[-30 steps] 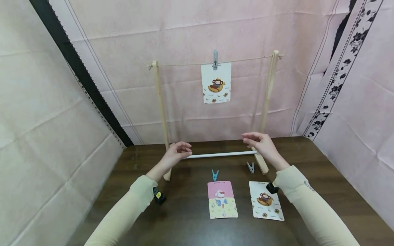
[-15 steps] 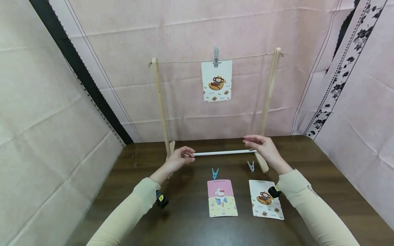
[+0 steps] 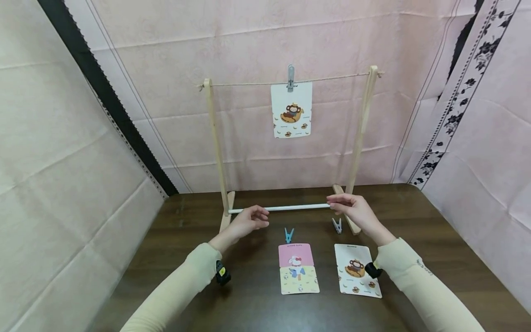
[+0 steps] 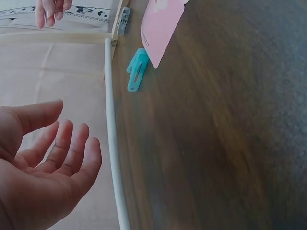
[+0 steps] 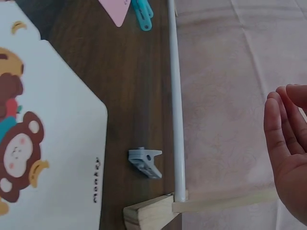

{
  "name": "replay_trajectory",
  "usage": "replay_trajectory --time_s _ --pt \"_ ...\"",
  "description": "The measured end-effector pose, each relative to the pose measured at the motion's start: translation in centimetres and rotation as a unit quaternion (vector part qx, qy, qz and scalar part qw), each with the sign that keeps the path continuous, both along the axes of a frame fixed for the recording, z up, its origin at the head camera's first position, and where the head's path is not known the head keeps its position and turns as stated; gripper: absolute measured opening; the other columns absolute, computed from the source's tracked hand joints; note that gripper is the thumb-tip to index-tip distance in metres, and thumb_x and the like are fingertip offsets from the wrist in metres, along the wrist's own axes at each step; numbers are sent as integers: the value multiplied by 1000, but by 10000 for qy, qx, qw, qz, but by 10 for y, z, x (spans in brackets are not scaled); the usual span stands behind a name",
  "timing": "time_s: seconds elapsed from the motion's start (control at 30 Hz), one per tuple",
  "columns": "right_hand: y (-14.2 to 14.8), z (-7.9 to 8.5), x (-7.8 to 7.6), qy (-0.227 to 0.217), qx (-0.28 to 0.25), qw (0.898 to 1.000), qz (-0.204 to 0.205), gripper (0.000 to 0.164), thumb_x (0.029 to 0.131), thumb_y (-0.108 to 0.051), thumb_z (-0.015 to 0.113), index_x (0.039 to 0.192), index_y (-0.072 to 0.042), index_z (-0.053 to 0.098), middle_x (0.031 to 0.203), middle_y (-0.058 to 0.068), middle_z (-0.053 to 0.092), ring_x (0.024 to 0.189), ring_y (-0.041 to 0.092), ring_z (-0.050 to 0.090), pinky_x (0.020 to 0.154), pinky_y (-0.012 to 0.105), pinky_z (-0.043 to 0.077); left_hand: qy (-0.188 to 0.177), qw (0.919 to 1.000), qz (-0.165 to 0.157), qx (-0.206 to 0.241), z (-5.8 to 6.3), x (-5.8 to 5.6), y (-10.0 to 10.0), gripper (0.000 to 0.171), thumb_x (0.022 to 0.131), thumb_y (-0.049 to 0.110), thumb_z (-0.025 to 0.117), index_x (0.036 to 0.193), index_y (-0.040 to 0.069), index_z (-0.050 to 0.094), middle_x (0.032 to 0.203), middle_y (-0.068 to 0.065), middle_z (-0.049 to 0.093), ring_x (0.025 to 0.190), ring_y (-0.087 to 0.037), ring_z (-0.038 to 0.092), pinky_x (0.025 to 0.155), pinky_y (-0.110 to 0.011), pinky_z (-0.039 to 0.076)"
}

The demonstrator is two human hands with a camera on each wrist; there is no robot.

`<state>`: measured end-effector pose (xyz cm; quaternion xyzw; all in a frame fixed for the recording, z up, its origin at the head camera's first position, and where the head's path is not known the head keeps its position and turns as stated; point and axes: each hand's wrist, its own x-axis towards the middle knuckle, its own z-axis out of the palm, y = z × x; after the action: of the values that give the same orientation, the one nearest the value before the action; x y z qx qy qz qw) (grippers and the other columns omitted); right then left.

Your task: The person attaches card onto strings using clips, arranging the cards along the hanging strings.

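Observation:
My left hand (image 3: 245, 223) hovers with loosely bent fingers near the left part of a white rod (image 3: 294, 207), holding nothing. Over the rod's right end, my right hand (image 3: 352, 210) has its thumb and fingertips apart, as the right wrist view shows. The rod joins the feet of a wooden stand (image 3: 216, 138). From the stand's string (image 3: 244, 84) hangs a white monkey card (image 3: 280, 101), clipped by a grey clothespin (image 3: 291, 77). Nearer on the table lie a blue clothespin (image 4: 137, 72), a second grey clothespin (image 5: 145, 160), a pink-and-yellow card (image 3: 298, 272) and another monkey card (image 3: 348, 258).
A dark wooden table (image 3: 249, 304) carries everything. Pale cloth walls (image 3: 166, 69) enclose its back and sides. The stand's right post (image 3: 362, 124) rises behind my right hand.
My left hand has moved right along the rod and slightly closer to me, uncovering the rod's left end. The right hand has lowered a little. Cards and clothespins stay put.

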<state>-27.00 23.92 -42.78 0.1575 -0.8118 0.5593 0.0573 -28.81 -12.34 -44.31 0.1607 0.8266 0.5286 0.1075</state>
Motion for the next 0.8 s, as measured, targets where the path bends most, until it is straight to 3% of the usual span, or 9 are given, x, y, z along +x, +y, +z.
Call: replay_trajectory --time_s 0.23,0.4,0.53,0.8 --pt "5 -8 2 -183 -68 9998 -73 32 98 -16 68 124 3 67 119 24 68 87 12 69 79 30 57 94 9995 -224 -200 -8 0 4 34 93 9 72 124 -1 61 122 -21 63 98 -21 61 84 -35 53" --pt "6 -12 3 -232 -183 9996 -18 33 98 -14 68 125 6 65 120 27 67 88 13 69 81 35 58 -23 9994 -177 -308 -15 1 2 37 94 9 71 127 -2 60 131 -22 59 98 -22 62 86 -42 53" --pt "9 -15 4 -227 -281 9993 -16 33 99 -12 66 125 7 64 120 27 67 89 13 70 81 34 58 -108 9993 -139 -321 -18 3 2 35 94 9 71 126 0 62 128 -22 60 93 -22 61 85 -46 53" --pt "18 -16 1 -208 -658 9976 7 32 98 -10 66 124 10 63 117 21 70 88 10 70 78 30 58 -193 9991 -225 -314 -23 2 6 36 93 14 73 125 1 63 119 -18 64 93 -20 60 84 -42 54"
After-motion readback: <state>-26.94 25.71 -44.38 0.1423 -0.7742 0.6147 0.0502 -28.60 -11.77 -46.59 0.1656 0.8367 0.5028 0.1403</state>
